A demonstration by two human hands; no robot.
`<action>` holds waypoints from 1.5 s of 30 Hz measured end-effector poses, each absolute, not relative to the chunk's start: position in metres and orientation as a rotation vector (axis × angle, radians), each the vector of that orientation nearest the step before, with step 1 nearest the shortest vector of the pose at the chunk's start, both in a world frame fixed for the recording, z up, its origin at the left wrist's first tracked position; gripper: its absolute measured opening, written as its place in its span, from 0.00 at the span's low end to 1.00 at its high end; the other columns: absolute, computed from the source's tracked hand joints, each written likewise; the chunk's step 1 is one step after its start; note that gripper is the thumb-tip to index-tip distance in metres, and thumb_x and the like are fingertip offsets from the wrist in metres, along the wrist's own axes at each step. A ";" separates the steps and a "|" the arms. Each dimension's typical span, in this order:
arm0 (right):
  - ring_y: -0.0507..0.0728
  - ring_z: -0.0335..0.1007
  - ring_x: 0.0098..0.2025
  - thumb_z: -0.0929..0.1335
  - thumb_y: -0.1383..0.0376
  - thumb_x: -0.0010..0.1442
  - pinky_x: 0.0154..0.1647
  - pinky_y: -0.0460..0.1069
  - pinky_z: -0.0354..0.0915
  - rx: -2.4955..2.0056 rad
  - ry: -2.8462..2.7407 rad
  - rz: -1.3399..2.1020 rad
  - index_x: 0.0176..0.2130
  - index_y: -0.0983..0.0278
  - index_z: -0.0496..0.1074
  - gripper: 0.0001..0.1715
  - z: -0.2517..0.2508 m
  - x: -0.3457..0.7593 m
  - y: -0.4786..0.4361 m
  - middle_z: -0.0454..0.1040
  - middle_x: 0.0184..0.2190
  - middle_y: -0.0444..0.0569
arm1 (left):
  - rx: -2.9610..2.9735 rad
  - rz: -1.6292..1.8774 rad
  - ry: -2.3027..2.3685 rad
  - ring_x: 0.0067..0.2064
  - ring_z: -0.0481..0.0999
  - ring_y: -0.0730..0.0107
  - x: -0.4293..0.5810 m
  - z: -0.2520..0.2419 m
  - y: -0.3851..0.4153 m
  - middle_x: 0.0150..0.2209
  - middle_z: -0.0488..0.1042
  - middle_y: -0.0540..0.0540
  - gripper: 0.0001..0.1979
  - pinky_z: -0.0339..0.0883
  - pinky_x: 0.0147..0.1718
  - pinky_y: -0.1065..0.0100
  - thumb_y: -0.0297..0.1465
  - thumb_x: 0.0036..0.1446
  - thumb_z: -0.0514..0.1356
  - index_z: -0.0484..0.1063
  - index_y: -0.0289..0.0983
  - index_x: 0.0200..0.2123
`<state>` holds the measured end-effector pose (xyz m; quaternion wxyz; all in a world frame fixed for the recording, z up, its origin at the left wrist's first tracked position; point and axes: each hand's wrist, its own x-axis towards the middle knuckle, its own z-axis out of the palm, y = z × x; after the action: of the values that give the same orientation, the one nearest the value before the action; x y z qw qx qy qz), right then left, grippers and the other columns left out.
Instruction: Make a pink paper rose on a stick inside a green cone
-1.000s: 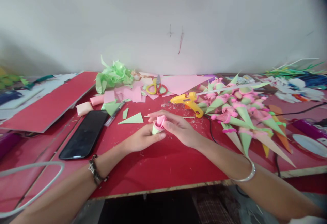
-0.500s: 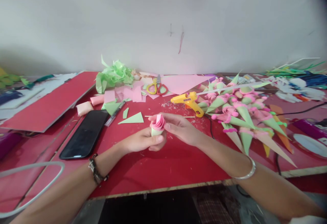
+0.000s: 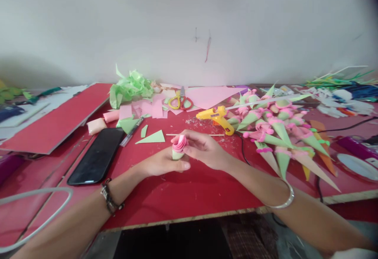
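A pink rolled paper flower (image 3: 178, 144) with a pale green base is held up over the middle of the red table. My left hand (image 3: 165, 162) is closed around the green base from below, its thumb stretched along the near side. The fingers of my right hand (image 3: 203, 148) curl behind the pink roll, and its thumb presses the roll's right side. Part of the flower's lower end is hidden in my left palm. Behind my hands lies a thin stick (image 3: 220, 135), and to their left a green paper triangle (image 3: 152, 137).
A yellow glue gun (image 3: 217, 117) lies before a heap of finished paper flower cones (image 3: 277, 127) at right. Scissors (image 3: 180, 100), pink paper (image 3: 206, 96) and crumpled green paper (image 3: 132, 87) lie at the back. A phone (image 3: 96, 156) and a pen (image 3: 132, 131) lie left.
My hands have shifted slightly left with the flower. The right thumb now presses on the roll's side, the flower has turned and the left thumb lies lower, off its green front.
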<state>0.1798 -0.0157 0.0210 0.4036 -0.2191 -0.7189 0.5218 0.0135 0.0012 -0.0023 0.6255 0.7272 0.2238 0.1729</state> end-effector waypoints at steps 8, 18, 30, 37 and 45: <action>0.51 0.65 0.35 0.66 0.61 0.51 0.38 0.49 0.64 -0.668 -1.782 1.310 0.39 0.63 0.67 0.13 0.016 0.180 -0.014 0.68 0.32 0.44 | 1.967 0.306 0.604 0.35 0.67 0.70 0.013 0.012 0.002 0.33 0.68 0.47 0.14 0.64 0.35 0.69 0.39 0.50 0.54 0.66 0.34 0.35; 0.54 0.64 0.46 0.66 0.59 0.52 0.50 0.54 0.57 -0.709 -1.549 1.251 0.40 0.59 0.69 0.14 0.006 0.191 0.006 0.71 0.41 0.47 | 2.446 0.266 1.972 0.55 0.54 0.47 -0.100 0.030 0.008 0.52 0.57 0.33 0.29 0.49 0.51 0.52 0.39 0.48 0.54 0.56 0.30 0.52; 0.55 0.64 0.46 0.66 0.58 0.52 0.50 0.54 0.57 -0.770 -1.572 1.278 0.39 0.61 0.69 0.15 -0.001 0.189 0.012 0.71 0.38 0.48 | 2.159 0.253 2.288 0.56 0.52 0.42 -0.126 -0.005 0.021 0.58 0.45 0.34 0.34 0.54 0.47 0.50 0.40 0.49 0.49 0.42 0.39 0.59; 0.55 0.65 0.42 0.66 0.58 0.51 0.49 0.54 0.57 -0.783 -1.602 1.363 0.35 0.65 0.67 0.14 -0.002 0.182 0.010 0.70 0.35 0.48 | 2.449 0.887 1.895 0.57 0.51 0.55 -0.050 0.023 -0.004 0.54 0.55 0.36 0.24 0.46 0.52 0.53 0.36 0.52 0.50 0.54 0.36 0.52; 0.54 0.63 0.43 0.65 0.59 0.52 0.48 0.52 0.57 -0.772 -1.605 1.288 0.37 0.63 0.65 0.13 0.002 0.187 0.010 0.66 0.36 0.47 | 2.118 0.788 0.897 0.34 0.69 0.72 0.028 0.017 0.016 0.35 0.69 0.46 0.15 0.63 0.35 0.69 0.36 0.50 0.56 0.63 0.33 0.38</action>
<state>0.1869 0.0098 0.0016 0.4544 -0.3127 -0.6505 0.5221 0.0283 0.0158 0.0174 0.3475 0.8168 0.3460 0.3039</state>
